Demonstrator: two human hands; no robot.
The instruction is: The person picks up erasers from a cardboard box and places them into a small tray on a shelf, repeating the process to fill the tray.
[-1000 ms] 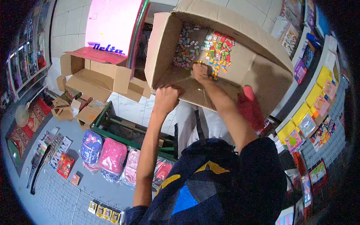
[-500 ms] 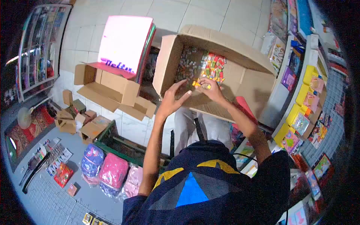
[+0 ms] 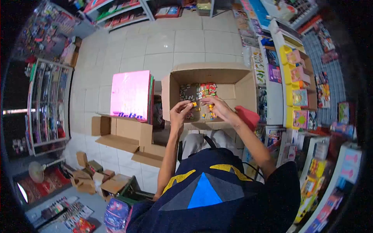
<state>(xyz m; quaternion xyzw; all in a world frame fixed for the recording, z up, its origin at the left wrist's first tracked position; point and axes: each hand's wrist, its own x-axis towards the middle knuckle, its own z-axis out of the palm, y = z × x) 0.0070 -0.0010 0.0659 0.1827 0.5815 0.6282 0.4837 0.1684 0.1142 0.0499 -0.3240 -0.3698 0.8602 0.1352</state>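
A large open cardboard box (image 3: 211, 71) stands in front of me with many small coloured pieces (image 3: 208, 88) on its bottom, red and green ones in the middle and greyish ones at the left. Over the box's near left part, my left hand (image 3: 180, 112) pinches a small yellow-orange piece (image 3: 194, 104) between thumb and fingertips. To its right, my right hand (image 3: 218, 108) is curled over the box with yellow-orange pieces at its fingers. My two hands are a little apart.
Left of the box lies a pink-topped stack (image 3: 130, 93), with an open smaller carton (image 3: 122, 130) below it. Shelves with yellow bins (image 3: 289, 101) line the right side. A glass-fronted rack (image 3: 48, 105) stands far left, and a red object (image 3: 247, 117) lies at the box's near right corner.
The view has tilted up, showing more floor and shelves ahead. My left hand, open before, now pinches a yellow-orange piece. My right hand has moved slightly away from it.
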